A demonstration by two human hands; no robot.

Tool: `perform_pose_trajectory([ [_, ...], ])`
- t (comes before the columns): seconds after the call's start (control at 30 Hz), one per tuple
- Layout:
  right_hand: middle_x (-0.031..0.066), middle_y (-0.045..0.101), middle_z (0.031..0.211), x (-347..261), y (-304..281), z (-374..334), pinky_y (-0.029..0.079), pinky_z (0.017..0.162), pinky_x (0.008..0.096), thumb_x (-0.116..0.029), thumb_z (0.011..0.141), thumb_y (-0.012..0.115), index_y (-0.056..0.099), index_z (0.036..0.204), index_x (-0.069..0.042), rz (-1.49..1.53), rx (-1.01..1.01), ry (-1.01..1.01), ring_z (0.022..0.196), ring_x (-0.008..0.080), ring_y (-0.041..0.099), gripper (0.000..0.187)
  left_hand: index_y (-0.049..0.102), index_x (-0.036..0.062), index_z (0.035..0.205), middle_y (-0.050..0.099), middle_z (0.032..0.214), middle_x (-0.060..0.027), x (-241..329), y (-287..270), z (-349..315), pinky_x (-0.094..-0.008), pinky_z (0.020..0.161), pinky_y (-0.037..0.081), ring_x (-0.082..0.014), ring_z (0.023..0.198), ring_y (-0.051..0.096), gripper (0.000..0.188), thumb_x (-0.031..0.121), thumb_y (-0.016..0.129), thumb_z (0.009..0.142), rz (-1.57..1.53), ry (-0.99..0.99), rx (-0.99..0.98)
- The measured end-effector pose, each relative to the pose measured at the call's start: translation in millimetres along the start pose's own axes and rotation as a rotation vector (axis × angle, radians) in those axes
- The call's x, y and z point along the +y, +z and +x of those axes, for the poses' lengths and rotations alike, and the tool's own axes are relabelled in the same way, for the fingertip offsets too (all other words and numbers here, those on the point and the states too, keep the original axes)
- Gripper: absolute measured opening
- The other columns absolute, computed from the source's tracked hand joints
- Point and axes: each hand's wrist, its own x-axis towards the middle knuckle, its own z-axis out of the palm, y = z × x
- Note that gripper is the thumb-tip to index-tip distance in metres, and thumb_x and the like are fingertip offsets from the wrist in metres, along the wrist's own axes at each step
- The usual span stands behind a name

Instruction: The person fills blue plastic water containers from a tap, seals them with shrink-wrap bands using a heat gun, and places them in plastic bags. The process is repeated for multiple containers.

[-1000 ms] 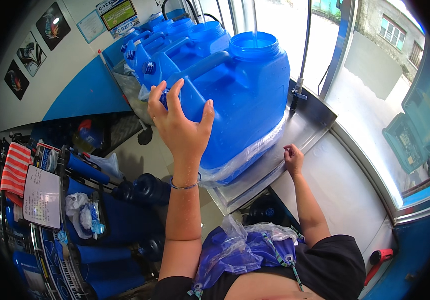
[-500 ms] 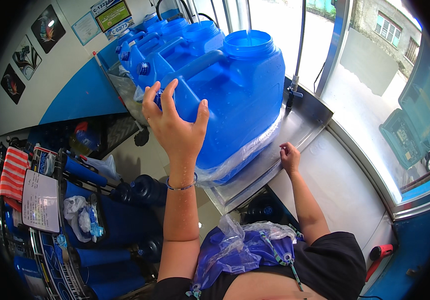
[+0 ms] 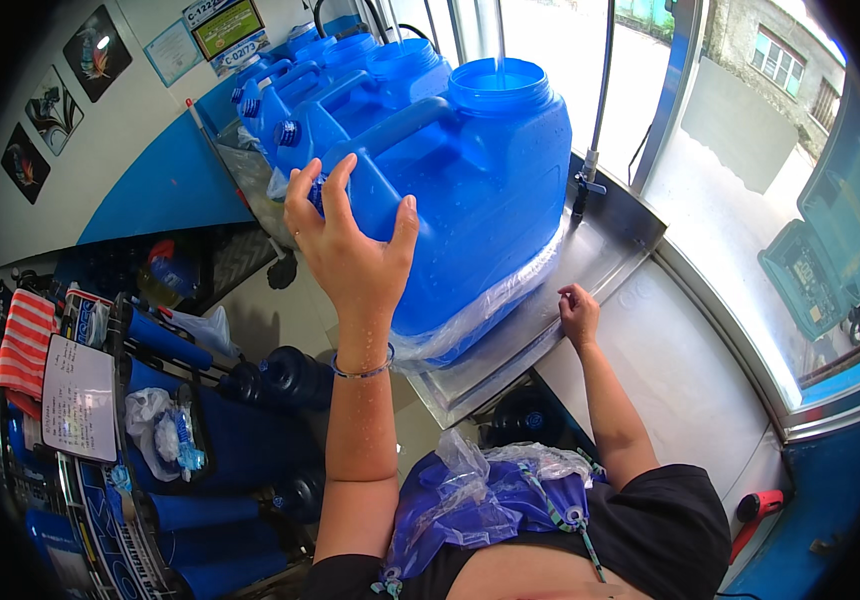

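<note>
A large blue water jug (image 3: 480,220) stands upright with clear plastic wrap (image 3: 510,295) around its base. A thin stream runs down into its wide uncapped mouth (image 3: 499,88). My left hand (image 3: 355,255) is at the jug's near left corner, fingers bent and spread, thumb toward the jug's front face. Behind those fingers a small blue spout cap (image 3: 317,192) partly shows. Lower right, my right hand (image 3: 579,314) rests beside the metal tray (image 3: 605,262) with its fingers curled in; nothing shows in it.
More blue jugs (image 3: 405,62) line up behind the nearest one. A valve (image 3: 587,185) on a pipe stands right of it, near the window frame (image 3: 720,320). At left are a whiteboard (image 3: 80,400), a striped cloth (image 3: 27,335) and dark blue bottles (image 3: 295,375). A red-handled tool (image 3: 758,505) lies lower right.
</note>
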Motion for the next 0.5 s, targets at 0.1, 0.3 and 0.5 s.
perform_pose_trajectory([
  [0.1, 0.0085, 0.059, 0.067, 0.7, 0.3, 0.0, 0.048, 0.060, 0.0345, -0.008, 0.077, 0.061, 0.064, 0.083, -0.009, 0.007, 0.003, -0.004, 0.062, 0.0231, 0.060, 0.007, 0.055, 0.0101, 0.123, 0.041, 0.131, -0.0178, 0.4, -0.2, 0.1, -0.0557, 0.098, 0.039, -0.0425, 0.126, 0.037, 0.058, 0.030, 0.076, 0.073, -0.007, -0.007, -0.002],
  [0.3, 0.0084, 0.059, 0.066, 1.8, 1.2, 0.0, 0.048, 0.059, 0.0344, -0.008, 0.076, 0.061, 0.064, 0.083, -0.009, 0.013, 0.000, 0.004, 0.061, 0.0230, 0.060, 0.008, 0.054, 0.0107, 0.125, 0.040, 0.131, -0.0173, 1.1, -1.9, 0.0, -0.0517, 0.098, 0.041, -0.0383, 0.125, 0.039, 0.058, 0.035, 0.076, 0.077, 0.030, -0.003, -0.017],
  [0.5, 0.0085, 0.059, 0.066, 1.9, 1.2, 0.4, 0.048, 0.060, 0.0349, -0.008, 0.077, 0.060, 0.064, 0.083, -0.009, 0.004, 0.000, -0.004, 0.062, 0.0236, 0.060, 0.007, 0.054, 0.0107, 0.125, 0.040, 0.131, -0.0174, 0.9, -1.7, 0.2, -0.0518, 0.099, 0.040, -0.0386, 0.125, 0.039, 0.058, 0.035, 0.076, 0.077, 0.026, 0.000, -0.015],
])
